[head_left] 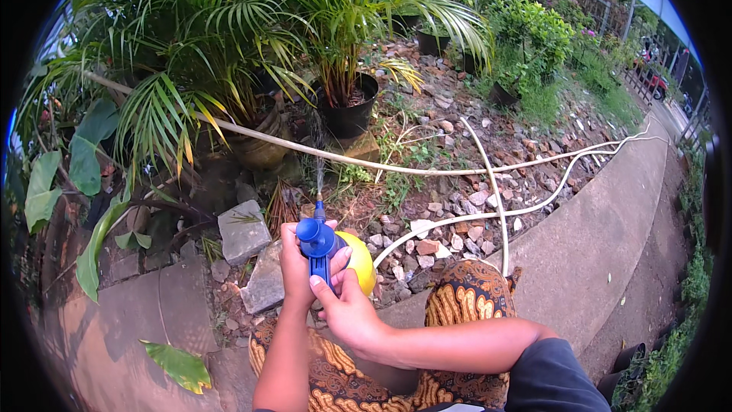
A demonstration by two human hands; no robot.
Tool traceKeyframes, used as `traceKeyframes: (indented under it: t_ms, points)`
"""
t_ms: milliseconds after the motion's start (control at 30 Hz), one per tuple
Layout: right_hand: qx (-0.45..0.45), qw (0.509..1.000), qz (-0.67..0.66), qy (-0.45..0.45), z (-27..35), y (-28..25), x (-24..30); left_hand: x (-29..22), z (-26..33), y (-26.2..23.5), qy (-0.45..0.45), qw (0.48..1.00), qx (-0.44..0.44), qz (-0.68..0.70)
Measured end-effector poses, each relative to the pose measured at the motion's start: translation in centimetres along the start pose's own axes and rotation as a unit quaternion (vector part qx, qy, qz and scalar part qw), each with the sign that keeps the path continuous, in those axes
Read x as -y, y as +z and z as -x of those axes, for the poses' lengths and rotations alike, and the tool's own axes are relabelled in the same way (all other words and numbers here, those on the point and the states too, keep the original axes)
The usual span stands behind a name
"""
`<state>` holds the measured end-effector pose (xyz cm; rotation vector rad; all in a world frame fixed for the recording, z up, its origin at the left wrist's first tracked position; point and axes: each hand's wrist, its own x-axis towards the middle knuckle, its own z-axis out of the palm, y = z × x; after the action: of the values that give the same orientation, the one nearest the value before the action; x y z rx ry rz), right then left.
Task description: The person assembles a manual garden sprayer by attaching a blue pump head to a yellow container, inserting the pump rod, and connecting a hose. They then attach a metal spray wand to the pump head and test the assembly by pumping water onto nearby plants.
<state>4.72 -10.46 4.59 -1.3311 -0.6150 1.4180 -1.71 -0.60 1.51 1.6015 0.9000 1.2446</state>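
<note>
A pump sprayer with a yellow tank (358, 261) and a blue head (315, 238) is held out in front of me. My left hand (296, 268) is closed round its left side, below the blue pump knob. From the right, my right hand (354, 319) grips the blue handle, its thumb resting on the lever. A thin stream of water (320, 175) leaves the nozzle and points away from me, toward the black pot (349, 118) with a palm in it. The sprayer hides part of the fingers.
Long pale hoses (427, 172) cross the stony ground and the concrete path (587, 221). Grey concrete blocks (244, 230) lie left of the sprayer. A brown pot (258, 145) and leafy palms (206, 23) stand beyond. Farther right are potted shrubs (530, 42).
</note>
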Motion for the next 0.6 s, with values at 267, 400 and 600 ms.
traceKeyframes:
  t_ms: [267, 400, 600]
  points:
    - [0.030, 0.999, 0.017, 0.028, -1.0, -0.6, 0.3, 0.1, -0.2, 0.3, -0.016, 0.996, -0.086, -0.004]
    - [0.003, 1.000, -0.017, -0.001, -0.1, 0.3, 0.1, -0.4, -0.1, -0.2, -0.072, 0.995, 0.055, 0.049]
    - [0.039, 0.998, 0.032, 0.041, -0.7, -0.6, 0.3, -0.3, 0.0, 0.1, -0.049, 0.998, -0.031, 0.029]
